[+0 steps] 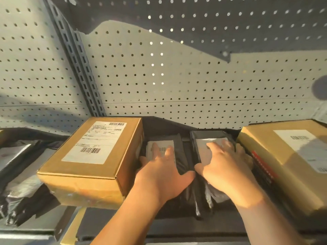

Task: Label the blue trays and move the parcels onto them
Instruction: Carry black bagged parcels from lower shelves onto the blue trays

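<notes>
Head-worn view, facing forward and down (wide-angle), near a pegboard (177, 82)

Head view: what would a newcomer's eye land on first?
At centre, the left hand rests on the left black parcel and the right hand on the right black parcel. The left cardboard box and right cardboard box flank them, before a sunlit pegboard.

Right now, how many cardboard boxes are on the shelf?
2. One cardboard box sits left of the left hand, the other box right of the right hand. More may lie outside the view.
</notes>
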Available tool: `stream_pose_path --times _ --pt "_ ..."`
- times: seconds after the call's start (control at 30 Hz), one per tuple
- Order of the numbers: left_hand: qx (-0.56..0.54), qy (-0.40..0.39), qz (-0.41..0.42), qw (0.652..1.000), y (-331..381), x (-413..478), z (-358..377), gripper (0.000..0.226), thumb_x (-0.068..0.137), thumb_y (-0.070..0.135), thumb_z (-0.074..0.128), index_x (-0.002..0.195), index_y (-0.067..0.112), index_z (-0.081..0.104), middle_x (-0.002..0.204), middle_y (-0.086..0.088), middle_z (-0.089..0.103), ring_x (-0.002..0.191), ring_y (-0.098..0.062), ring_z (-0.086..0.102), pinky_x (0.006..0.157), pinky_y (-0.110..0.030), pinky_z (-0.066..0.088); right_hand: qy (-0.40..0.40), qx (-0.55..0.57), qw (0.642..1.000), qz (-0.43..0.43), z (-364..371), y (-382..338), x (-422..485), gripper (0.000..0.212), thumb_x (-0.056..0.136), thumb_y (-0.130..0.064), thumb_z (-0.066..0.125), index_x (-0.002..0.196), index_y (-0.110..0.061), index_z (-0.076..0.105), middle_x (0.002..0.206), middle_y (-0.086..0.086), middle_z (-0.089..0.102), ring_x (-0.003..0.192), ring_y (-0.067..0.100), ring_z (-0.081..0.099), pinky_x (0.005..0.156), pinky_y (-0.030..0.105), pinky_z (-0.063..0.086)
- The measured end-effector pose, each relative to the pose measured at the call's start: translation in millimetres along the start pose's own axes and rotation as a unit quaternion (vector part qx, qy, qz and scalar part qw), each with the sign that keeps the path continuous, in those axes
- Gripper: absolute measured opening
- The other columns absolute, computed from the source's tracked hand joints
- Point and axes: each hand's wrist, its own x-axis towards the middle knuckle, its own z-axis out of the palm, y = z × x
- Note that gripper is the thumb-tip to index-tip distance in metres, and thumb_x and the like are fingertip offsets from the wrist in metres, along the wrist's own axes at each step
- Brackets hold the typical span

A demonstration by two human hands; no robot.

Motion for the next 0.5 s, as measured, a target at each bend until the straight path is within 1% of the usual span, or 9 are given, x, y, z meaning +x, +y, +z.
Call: stream_pose_path --times 0.07,0.13,0.23,0.37,0.43,0.5 --pt "0.002 -0.013 0.003 1.000 0 -1 -1 0.092 0.089 0.074 0.044 0.160 0.036 -0.001 0.169 -0.007 -0.015 0.149 -0.042 0.028 0.112 -0.048 0.039 -0.007 0.019 1.000 0.020 0 4 -2 0.077 0.084 -0.068 0.053 0.151 -0.044 0.025 0.163 0.002 0.015 0.148 0.038 0.014 0.118 0.058 0.020" --pt "-0.001 -0.020 0.006 1.000 0 -3 -1 0.091 0.091 0.068 0.045 0.160 0.035 -0.004 0.168 -0.006 -0.020 0.150 -0.043 0.023 0.113 -0.048 0.037 -0.011 0.038 0.999 0.031 0 4 -4 0.076 0.083 -0.068 0.053 0.151 -0.047 0.025 0.161 0.002 0.018 0.144 0.037 0.023 0.114 0.057 0.027" --pt "0.000 -0.018 0.016 1.000 -1 -4 3 0.089 0.092 0.067 0.043 0.160 0.036 -0.007 0.167 -0.004 -0.024 0.150 -0.041 0.024 0.112 -0.049 0.038 -0.019 0.048 0.998 0.038 2 2 -5 0.077 0.082 -0.069 0.055 0.150 -0.046 0.024 0.160 0.003 0.019 0.138 0.036 0.035 0.107 0.054 0.040" --pt "0.004 -0.017 0.016 1.000 -3 -4 6 0.093 0.089 0.070 0.044 0.160 0.037 -0.007 0.167 -0.004 -0.023 0.150 -0.046 0.021 0.110 -0.051 0.040 -0.010 0.035 0.998 0.045 5 2 -7 0.078 0.083 -0.069 0.054 0.150 -0.045 0.022 0.160 0.007 0.019 0.137 0.039 0.035 0.107 0.053 0.041" --pt "-0.004 -0.020 0.016 1.000 -4 -5 5 0.095 0.089 0.067 0.048 0.160 0.036 -0.006 0.167 -0.005 -0.021 0.150 -0.046 0.019 0.109 -0.050 0.041 -0.007 0.032 0.999 0.044 6 1 -11 0.077 0.084 -0.068 0.053 0.151 -0.045 0.022 0.160 0.006 0.021 0.137 0.038 0.035 0.107 0.052 0.041" --pt "-0.015 -0.012 0.023 1.000 -4 -9 5 0.093 0.090 0.063 0.050 0.160 0.036 -0.003 0.168 -0.005 -0.018 0.150 -0.042 0.025 0.108 -0.047 0.042 0.000 0.034 0.998 0.045 7 1 -16 0.076 0.084 -0.067 0.053 0.151 -0.045 0.022 0.160 0.005 0.021 0.137 0.037 0.036 0.107 0.052 0.042"
